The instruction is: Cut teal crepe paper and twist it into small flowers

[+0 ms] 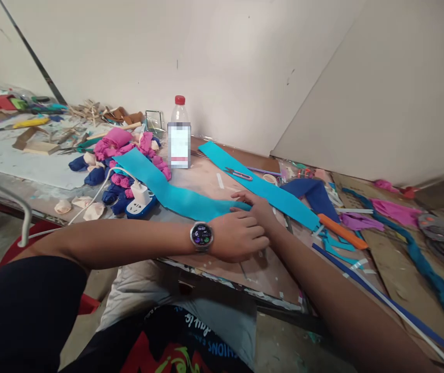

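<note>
A long turquoise fabric strip [191, 201] runs from a pile of cloth pieces toward my hands. My right hand [261, 212] is at its near right end, fingers bent around the strip with blue showing between them. My left hand [237, 237], below a watch [201, 237], crosses in front of my right wrist. Its fingers curl down toward the tabletop, and whatever they hold is hidden. Behind my right hand lies a second turquoise strip [276, 194], with small pink-handled snips [239, 174] on it. An orange-handled cutter [342, 231] rests at that strip's right end.
A red-capped bottle [179, 111] stands near the wall. Left of it are pink and navy cloth bundles [115, 142] and a blue power strip [140, 206] with a white plug [139, 192]. A navy fabric piece [315, 194] and cardboard [396, 259] lie to the right.
</note>
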Available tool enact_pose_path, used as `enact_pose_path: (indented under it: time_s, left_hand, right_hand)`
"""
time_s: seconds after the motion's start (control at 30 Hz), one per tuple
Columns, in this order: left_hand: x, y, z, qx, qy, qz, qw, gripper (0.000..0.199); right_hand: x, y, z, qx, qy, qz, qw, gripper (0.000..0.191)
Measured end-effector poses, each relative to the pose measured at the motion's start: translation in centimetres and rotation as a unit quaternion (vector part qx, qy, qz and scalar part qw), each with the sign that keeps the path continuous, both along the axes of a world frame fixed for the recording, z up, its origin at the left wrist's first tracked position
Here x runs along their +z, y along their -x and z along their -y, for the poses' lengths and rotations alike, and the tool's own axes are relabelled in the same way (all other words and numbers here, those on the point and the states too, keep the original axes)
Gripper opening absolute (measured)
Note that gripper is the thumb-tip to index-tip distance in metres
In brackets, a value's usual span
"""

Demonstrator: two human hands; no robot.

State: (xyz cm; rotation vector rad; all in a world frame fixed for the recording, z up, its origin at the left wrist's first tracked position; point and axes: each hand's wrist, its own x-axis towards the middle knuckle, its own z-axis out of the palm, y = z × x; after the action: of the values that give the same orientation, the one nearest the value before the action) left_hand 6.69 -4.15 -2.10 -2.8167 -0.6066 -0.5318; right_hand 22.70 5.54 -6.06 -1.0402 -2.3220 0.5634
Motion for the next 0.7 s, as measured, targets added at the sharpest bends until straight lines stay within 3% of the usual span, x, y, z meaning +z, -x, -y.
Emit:
enact_pose_path:
  time_s: [0.1, 0.3, 0.47, 0.7]
  left_hand:
    - [-1.7, 2.9, 0.6, 0.05, 0.003, 0.002, 0.999, 0.026]
    - [-1.3, 5.0, 1.3, 0.164, 0.085, -0.02, 0.983, 0.033]
    - [-1.6, 5.4, 1.5, 0.198, 0.137, -0.045, 0.97, 0.06]
    - [-1.2, 5.9, 1.4, 0.218, 0.163, -0.049, 0.961, 0.057]
  right_hand:
    - [0.2, -0.1, -0.3, 0.02, 0.045, -0.042, 0.998, 0.034]
    - [0.3, 0.1, 0.1, -0.002, 0.076, -0.049, 0.996, 0.034]
    - [1.1, -0.4, 0.0, -0.039, 0.03, 0.019, 0.999, 0.034]
    - [1.5, -0.7, -0.3, -0.091, 0.02, 0.06, 0.994, 0.023]
